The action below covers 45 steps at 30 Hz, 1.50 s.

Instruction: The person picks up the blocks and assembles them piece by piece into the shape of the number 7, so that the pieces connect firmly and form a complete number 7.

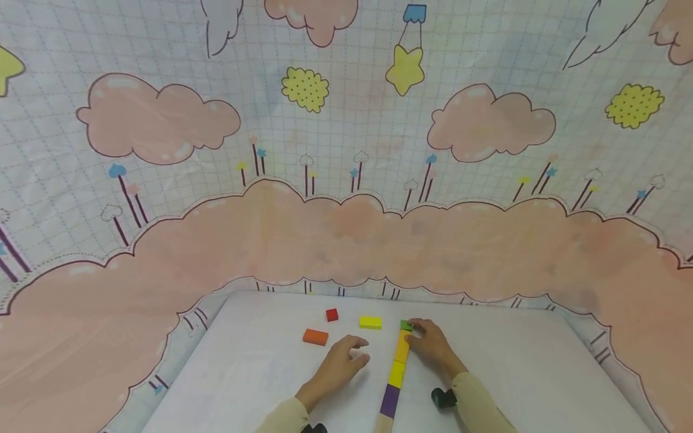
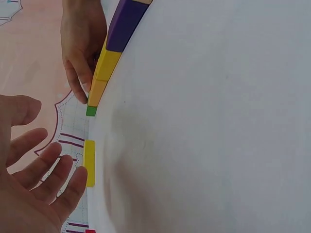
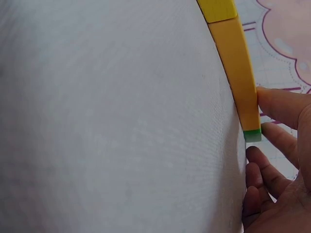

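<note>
Green block near the counter's far edge wants gentle, square nudging; right hand touches it and the amber block, fingers loose; left hand spread, empty

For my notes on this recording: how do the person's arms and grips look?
Both arms wear pale beige long sleeves: left sleeve, right sleeve. The left grip and right grip are bare; no gloves or rings show. A dark, rounded attachment shows by each wrist.
</note>
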Tool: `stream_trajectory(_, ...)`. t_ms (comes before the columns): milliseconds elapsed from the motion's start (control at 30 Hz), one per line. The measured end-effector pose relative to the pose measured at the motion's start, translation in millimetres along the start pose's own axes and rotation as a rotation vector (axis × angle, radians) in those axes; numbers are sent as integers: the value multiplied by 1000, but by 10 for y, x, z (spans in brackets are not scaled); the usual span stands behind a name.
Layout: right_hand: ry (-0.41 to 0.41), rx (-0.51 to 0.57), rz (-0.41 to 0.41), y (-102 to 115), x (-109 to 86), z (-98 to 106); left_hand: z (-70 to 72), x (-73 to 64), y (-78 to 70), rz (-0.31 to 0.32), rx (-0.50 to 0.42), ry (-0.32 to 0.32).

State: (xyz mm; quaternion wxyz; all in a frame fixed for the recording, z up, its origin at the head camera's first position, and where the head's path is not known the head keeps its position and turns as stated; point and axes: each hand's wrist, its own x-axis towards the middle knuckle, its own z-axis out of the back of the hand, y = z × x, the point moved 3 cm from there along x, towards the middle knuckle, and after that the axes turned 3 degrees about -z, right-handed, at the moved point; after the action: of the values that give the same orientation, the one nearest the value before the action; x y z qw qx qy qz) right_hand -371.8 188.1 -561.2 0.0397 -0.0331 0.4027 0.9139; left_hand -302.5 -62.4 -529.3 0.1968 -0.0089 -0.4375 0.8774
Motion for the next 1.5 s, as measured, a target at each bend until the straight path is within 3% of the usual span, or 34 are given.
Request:
stream_trajectory(267, 0, -5, 11, 40, 14, 26, 93, 131, 40, 18, -28, -129)
stream_trajectory(567, 21, -4, -13, 57, -23, 17, 93, 305, 100, 87, -96, -212)
stream_trajectory(1100, 24, -27, -9, 42, -1, 13, 75, 553, 197, 198, -153, -232)
stream_trajectory(1500, 22, 0, 14, 18, -23, 4, 50, 689, 278, 210, -148, -247)
